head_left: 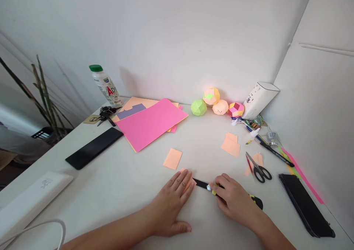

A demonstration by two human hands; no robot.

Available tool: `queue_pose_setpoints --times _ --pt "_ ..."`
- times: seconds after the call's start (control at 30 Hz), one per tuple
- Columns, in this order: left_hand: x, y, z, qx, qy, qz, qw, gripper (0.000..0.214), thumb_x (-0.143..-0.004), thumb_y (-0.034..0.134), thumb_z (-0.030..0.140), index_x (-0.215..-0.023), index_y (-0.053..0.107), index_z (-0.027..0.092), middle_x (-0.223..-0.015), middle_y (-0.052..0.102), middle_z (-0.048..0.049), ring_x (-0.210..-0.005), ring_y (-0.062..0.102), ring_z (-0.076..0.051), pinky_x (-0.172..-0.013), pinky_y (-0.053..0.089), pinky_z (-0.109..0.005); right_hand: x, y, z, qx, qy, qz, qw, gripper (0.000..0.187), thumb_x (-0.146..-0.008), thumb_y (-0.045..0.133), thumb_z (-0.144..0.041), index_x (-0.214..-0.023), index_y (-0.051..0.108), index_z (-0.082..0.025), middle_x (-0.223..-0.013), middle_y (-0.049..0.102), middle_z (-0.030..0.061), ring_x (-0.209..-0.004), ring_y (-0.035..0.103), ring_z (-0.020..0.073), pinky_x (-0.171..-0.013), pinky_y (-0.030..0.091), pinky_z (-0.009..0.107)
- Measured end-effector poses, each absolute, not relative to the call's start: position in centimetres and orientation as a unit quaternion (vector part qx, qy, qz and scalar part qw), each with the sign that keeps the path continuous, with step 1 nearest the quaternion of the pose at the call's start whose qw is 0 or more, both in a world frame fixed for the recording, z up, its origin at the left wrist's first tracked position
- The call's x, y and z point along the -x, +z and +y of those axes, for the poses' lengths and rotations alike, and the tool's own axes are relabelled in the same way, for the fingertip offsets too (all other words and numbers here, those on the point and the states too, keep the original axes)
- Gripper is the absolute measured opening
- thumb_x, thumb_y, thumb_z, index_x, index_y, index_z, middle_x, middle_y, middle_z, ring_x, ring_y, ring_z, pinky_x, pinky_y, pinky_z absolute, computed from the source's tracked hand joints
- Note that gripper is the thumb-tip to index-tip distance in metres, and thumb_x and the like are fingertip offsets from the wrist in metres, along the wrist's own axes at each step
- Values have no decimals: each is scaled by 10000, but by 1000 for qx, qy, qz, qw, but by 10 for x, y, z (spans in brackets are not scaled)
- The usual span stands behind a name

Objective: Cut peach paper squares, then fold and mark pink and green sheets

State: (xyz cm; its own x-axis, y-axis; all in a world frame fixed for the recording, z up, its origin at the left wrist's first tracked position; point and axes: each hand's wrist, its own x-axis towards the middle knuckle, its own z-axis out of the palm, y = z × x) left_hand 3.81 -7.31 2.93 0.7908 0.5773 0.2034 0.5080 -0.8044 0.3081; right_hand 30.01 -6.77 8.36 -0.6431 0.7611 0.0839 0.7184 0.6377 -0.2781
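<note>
My left hand (173,202) lies flat with fingers stretched out, pressing a small peach paper piece (190,183) onto the white table (116,191). Only the paper's far corner shows past the fingertips. My right hand (235,200) is closed around a black and yellow utility knife (256,201). Its blade tip (200,183) touches the peach paper beside my left fingertips.
Another peach square (173,158) lies just beyond. More peach pieces (231,145), scissors (258,169), pens and a black phone (305,205) sit on the right. Pink and orange sheets (151,122), a black slab (94,148), keys and a bottle (106,86) are at left; paper balls (218,102) stand at the back.
</note>
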Motion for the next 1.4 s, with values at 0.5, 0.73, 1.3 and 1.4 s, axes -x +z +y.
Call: queue_pose_setpoints --times 0.5,0.73,1.3,1.4 --pt "-36 33 -71 -943 122 284 122 1090 -793 360 813 -1514 -68 117 -1566 2 -205 -1430 33 -409 -1140 114 -552 -286 78 -61 403 89 -904 114 375 -815 430 -18 -1120 612 -138 -892 577 98 -822 501 213 -676 502 354" --pt "-36 35 -71 -943 116 285 123 1092 -790 368 812 -1516 -42 106 -1564 20 -208 -1431 38 -403 -1143 107 -543 -280 78 -57 401 82 -905 115 371 -820 437 -27 -1135 609 -123 -900 581 103 -822 495 212 -677 502 354" --pt "-37 39 -69 -941 122 281 147 1066 -790 419 788 -1521 40 112 -1557 78 -218 -1420 89 -428 -1124 148 -582 -274 76 -48 395 58 -909 118 365 -822 450 -30 -1134 613 -129 -895 578 98 -832 512 221 -663 509 344" --pt "-38 36 -70 -934 136 300 137 1055 -808 422 769 -1514 41 83 -1555 70 -236 -1422 83 -421 -1120 192 -568 -282 79 -48 378 81 -914 121 370 -811 442 -15 -1113 615 -140 -886 573 87 -818 506 209 -669 503 343"
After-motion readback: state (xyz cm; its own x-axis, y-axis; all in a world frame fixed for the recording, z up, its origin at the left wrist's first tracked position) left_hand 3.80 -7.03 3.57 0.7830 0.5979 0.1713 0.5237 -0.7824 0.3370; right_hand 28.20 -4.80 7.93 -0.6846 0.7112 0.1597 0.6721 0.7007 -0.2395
